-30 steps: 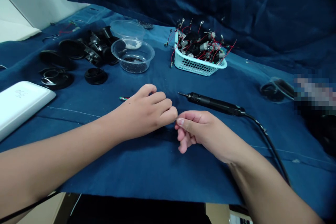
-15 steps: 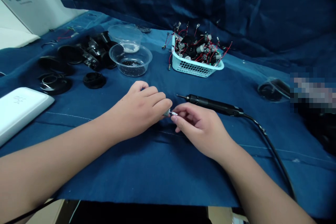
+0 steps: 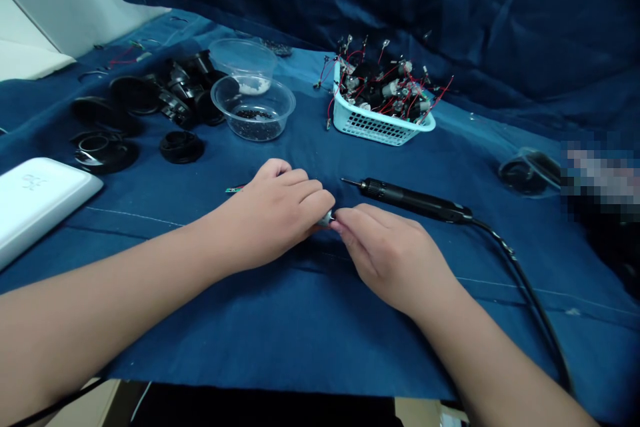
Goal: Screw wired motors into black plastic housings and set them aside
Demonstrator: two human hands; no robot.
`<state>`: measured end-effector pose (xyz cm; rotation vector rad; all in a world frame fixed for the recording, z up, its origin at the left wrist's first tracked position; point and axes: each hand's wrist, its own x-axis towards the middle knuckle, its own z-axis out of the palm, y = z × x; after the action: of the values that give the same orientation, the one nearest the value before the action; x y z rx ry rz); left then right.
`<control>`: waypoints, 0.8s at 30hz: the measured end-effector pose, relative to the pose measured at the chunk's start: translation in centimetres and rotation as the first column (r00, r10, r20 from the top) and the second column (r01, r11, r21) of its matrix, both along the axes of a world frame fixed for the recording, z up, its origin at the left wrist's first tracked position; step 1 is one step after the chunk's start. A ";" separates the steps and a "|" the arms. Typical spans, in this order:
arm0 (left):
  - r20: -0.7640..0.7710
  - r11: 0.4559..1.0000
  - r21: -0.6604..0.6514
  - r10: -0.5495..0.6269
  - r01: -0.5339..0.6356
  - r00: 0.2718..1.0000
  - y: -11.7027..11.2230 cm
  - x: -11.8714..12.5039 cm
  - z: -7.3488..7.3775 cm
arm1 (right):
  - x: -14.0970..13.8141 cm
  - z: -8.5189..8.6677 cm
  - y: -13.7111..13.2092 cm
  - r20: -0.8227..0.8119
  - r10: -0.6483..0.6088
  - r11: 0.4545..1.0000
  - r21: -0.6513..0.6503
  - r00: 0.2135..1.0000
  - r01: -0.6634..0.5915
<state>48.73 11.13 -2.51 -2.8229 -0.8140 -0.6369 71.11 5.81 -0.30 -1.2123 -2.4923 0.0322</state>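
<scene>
My left hand (image 3: pixel 270 213) lies curled on the blue cloth (image 3: pixel 300 327), closed around a small silver metal part (image 3: pixel 325 218) that shows only at its fingertips. My right hand (image 3: pixel 390 260) comes in from the right, and its fingertips press against the same part. A thin strip with red and green ends (image 3: pixel 235 189) pokes out beyond my left hand. A black electric screwdriver (image 3: pixel 415 200) lies just above my right hand, not touching it.
A pale blue basket (image 3: pixel 375 128) holds several small motors with red wires. Clear bowls (image 3: pixel 253 110) hold black and white bits. Black round plastic parts (image 3: pixel 181 147) lie at left, beside a white flat case (image 3: pixel 40 203). The screwdriver's cord runs off right.
My right hand has turned palm-down and closed against the small silver part. My left hand has stayed about where it was, and the part now sits between both hands.
</scene>
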 end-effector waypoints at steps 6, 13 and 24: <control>-0.029 0.992 0.111 -0.051 0.054 0.998 -0.3 0.1 0.2 | -0.7 0.3 -0.5 -0.284 -0.150 0.885 -0.466 0.947 0.000; -0.110 0.966 0.227 -0.098 0.121 0.989 -0.4 0.1 0.4 | -1.3 0.0 -0.4 -0.398 -0.603 0.331 -0.913 0.691 -0.237; 0.076 0.971 0.238 -0.044 0.025 0.996 1.2 -1.2 1.4 | 0.1 -0.2 1.0 -0.499 -0.529 0.492 -0.839 0.686 -0.231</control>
<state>47.57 12.28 -1.13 -2.6145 -0.6528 -0.8011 71.22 6.81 -0.52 -1.3589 -1.5251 1.5990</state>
